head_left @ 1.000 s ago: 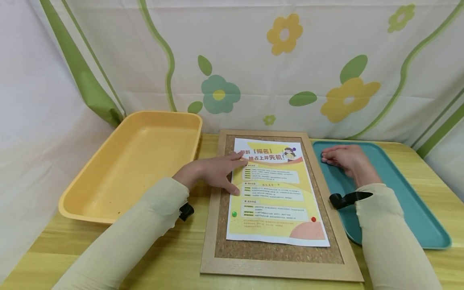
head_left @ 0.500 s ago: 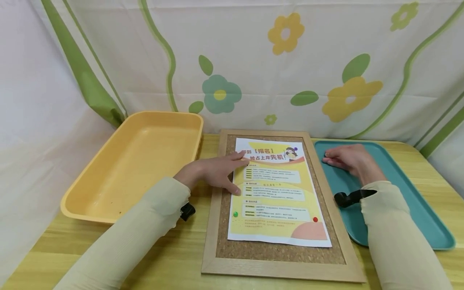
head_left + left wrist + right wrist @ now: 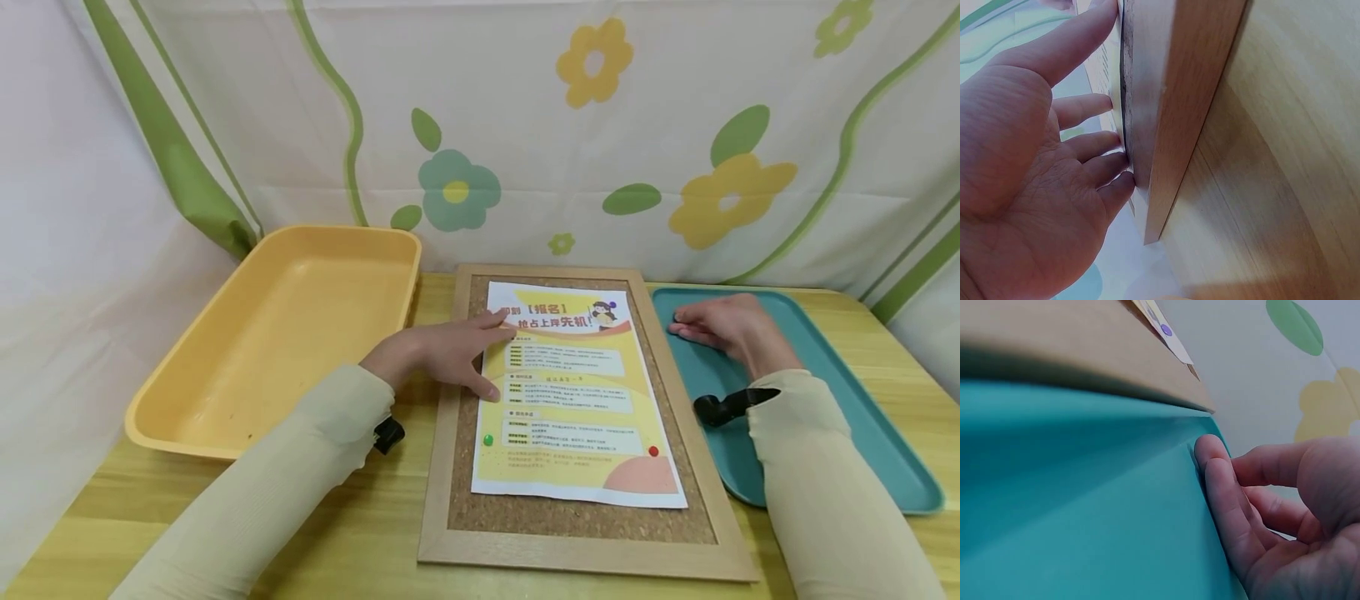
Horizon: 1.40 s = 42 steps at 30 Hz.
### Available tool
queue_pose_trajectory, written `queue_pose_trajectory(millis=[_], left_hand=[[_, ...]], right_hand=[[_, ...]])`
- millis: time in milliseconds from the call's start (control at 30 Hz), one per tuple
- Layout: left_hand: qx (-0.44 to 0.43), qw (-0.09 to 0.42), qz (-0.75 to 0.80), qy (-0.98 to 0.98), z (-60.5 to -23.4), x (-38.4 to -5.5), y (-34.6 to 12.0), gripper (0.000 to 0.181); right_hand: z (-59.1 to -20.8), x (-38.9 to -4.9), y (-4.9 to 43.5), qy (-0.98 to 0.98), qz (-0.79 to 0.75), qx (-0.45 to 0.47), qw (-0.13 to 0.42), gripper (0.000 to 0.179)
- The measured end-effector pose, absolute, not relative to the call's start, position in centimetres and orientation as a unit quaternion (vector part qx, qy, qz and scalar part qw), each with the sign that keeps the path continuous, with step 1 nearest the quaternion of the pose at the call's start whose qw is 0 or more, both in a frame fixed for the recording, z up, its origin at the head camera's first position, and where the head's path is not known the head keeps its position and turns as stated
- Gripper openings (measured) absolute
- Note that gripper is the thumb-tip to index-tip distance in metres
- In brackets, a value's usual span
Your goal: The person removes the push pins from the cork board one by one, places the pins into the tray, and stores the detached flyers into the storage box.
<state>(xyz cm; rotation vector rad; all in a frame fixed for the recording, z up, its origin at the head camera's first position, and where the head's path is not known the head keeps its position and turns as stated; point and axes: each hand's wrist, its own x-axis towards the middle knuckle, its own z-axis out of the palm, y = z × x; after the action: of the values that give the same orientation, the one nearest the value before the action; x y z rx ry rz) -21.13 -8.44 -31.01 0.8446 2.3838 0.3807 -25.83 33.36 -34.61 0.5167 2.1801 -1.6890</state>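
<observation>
My left hand (image 3: 453, 354) lies spread over the left edge of a framed corkboard (image 3: 581, 521), its fingertips at a printed sheet (image 3: 570, 475). In the left wrist view the fingers reach past the wooden frame (image 3: 1172, 106). A green pushpin (image 3: 488, 440) is at the sheet's lower left, a red pushpin (image 3: 653, 451) at the lower right, and a purple one (image 3: 1166, 329) at the upper right. My right hand (image 3: 731, 329) is over the teal tray (image 3: 832, 425), fingertips at its surface, thumb against the fingers; I cannot tell whether anything is pinched between them.
A deep yellow tub (image 3: 270, 342) with a few dark specks stands on the wooden table (image 3: 352, 533) left of the board. The teal tray lies close along the board's right side. A flower-printed curtain (image 3: 525, 108) hangs directly behind them.
My right hand has shifted slightly to the right over the teal tray, and a dark spot earlier at its fingertips no longer shows. The left hand stays on the board.
</observation>
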Motion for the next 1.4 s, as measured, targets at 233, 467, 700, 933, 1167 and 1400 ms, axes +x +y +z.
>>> queue_pose_trajectory(millis=[233,467,700,933,1167,1400], left_hand=[[0.318,0.29,0.138,0.892,-31.1,-21.2,-8.5,0.099],[0.319,0.288,0.144,0.891,-31.1,-21.3,-8.6,0.1],[0.316,0.286,0.147,0.892,-31.2,-21.2,-8.7,0.101],[0.318,0.285,0.142,0.893,-31.4,-21.3,-8.6,0.1],[0.318,0.285,0.145,0.893,-31.3,-21.2,-8.7,0.1],[0.318,0.289,0.151,0.89,-31.3,-21.3,-8.6,0.101]], right_hand=[[-34.5,-25.9,33.2,0.769,-0.586,0.192,0.167,0.015],[-34.1,-25.8,32.9,0.78,-0.572,0.202,0.156,0.005],[-33.9,-25.9,32.3,0.782,-0.567,0.214,0.148,0.005],[-33.8,-25.9,32.2,0.777,-0.569,0.224,0.149,0.005],[-33.8,-26.0,32.3,0.773,-0.575,0.216,0.158,0.006],[-34.3,-25.9,32.9,0.773,-0.58,0.2,0.161,0.005]])
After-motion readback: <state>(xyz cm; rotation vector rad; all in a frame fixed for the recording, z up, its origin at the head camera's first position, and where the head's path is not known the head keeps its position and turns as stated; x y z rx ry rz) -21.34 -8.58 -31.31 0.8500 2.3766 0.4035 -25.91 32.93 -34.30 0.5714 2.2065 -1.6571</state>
